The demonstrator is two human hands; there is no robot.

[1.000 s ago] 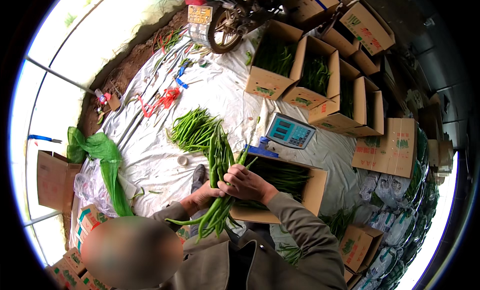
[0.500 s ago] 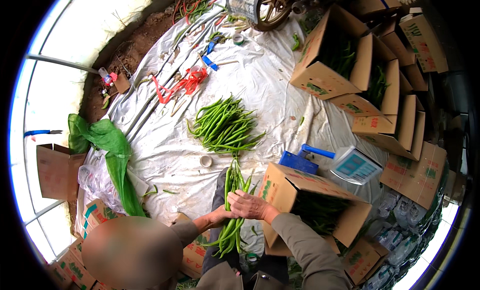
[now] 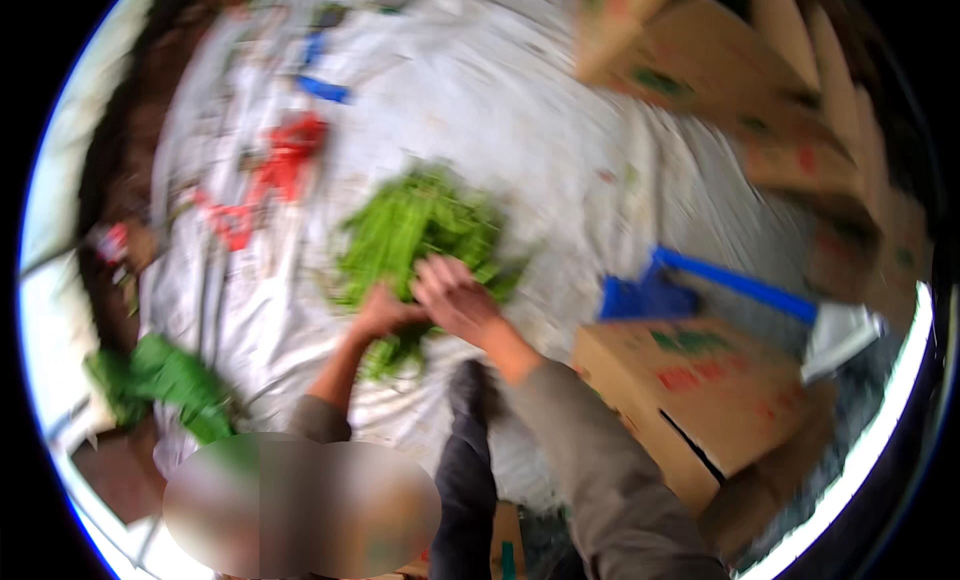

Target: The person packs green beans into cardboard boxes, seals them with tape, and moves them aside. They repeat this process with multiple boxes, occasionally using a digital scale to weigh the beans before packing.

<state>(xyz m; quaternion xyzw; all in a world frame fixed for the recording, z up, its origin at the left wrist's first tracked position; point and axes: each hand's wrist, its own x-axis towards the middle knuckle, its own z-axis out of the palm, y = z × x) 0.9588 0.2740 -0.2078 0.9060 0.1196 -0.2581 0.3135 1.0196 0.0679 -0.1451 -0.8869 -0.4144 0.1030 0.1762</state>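
A heap of long green peppers (image 3: pixel 425 215) lies on the white sheet in front of me, smeared by motion. Right over the heap's near edge, my left hand (image 3: pixel 382 312) is closed on a bunch of green peppers (image 3: pixel 392 355) whose ends stick out below it toward me. My right hand (image 3: pixel 457 295) comes across from the right with its fingers curled over the same bunch. The two hands almost touch. Where the bunch ends and the heap begins I cannot make out.
At my right stands a cardboard box (image 3: pixel 690 380), with a blue scale (image 3: pixel 650 297) behind it. More boxes (image 3: pixel 700 55) line the far right. Red ribbon (image 3: pixel 290 155) lies at the left beyond the heap, green netting (image 3: pixel 180 385) nearer. My leg (image 3: pixel 467 450) stretches below the hands.
Both hands have moved forward and left with the bunch, from over my lap to the heap. The view has shifted and blurred, and the box at my right now shows its side and top.
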